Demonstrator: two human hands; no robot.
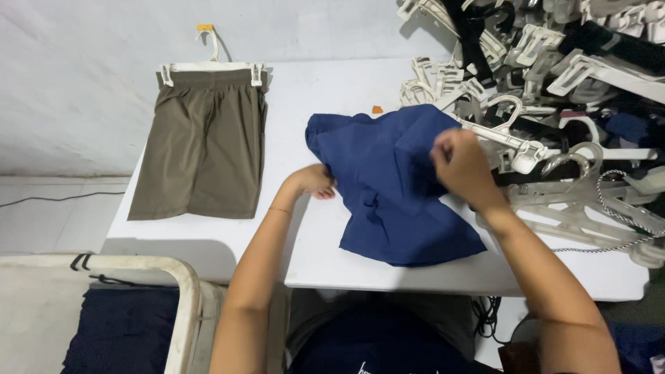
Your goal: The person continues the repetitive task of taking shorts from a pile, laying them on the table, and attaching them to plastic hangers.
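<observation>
the navy shorts (402,201) lie crumpled on the white tabletop (312,97), right of the olive shorts (204,149). the left hand (315,181) grips their left edge; the right hand (460,163) pinches the raised cloth.

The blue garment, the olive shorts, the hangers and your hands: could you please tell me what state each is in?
Blue garment: crumpled on the white table, off any hanger.
Olive shorts: flat, clipped to a white hanger.
Hanger pile: loose, tangled heap.
Left hand: gripping the garment's edge.
Right hand: pinching the fabric, lifted.
</observation>
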